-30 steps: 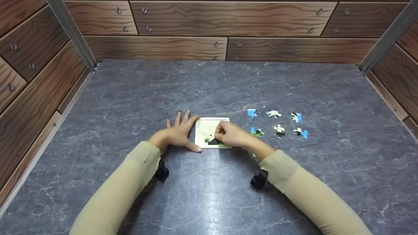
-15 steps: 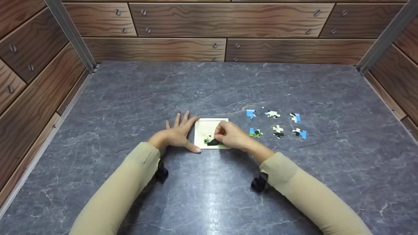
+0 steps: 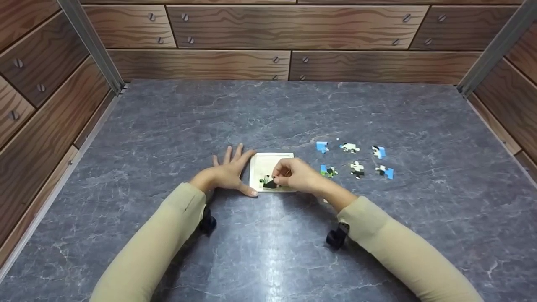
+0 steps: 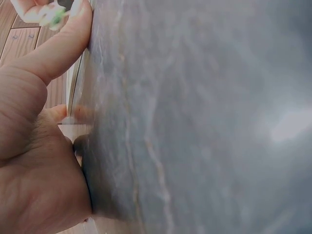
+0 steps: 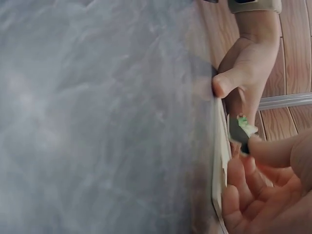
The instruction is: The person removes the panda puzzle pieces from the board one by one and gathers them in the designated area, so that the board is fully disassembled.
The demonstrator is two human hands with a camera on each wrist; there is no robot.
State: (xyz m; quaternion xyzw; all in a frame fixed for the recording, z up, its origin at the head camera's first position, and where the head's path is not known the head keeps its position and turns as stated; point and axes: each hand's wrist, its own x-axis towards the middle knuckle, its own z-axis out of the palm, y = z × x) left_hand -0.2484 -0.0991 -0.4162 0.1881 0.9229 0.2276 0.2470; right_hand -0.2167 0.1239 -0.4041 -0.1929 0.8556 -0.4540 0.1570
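Observation:
In the head view a cream square puzzle tray (image 3: 260, 161) lies mid-table. My left hand (image 3: 228, 173) is spread flat at its left side, index fingertip and thumb at the tray's corners. My right hand (image 3: 295, 174) pinches a black, white and green jigsaw piece (image 3: 268, 183) between thumb and fingers, over the tray's lower part. The right wrist view has this jigsaw piece (image 5: 239, 132) tilted up from the tray (image 5: 219, 161), the thumb against its dark part. The other fingers curl beneath the thumb and hide part of the tray.
Right of the tray, loose jigsaw pieces lie in two rows, among them a blue piece (image 3: 322, 147), a white piece (image 3: 349, 147) and a black-and-white piece (image 3: 357, 169). Another shows partly beneath the right wrist. Wood-patterned walls (image 3: 235, 27) enclose the grey marbled table (image 3: 188, 113).
My right hand has shifted slightly left with the jigsaw piece, which now stands farther left over the tray. The left hand keeps its place at the tray's edge.

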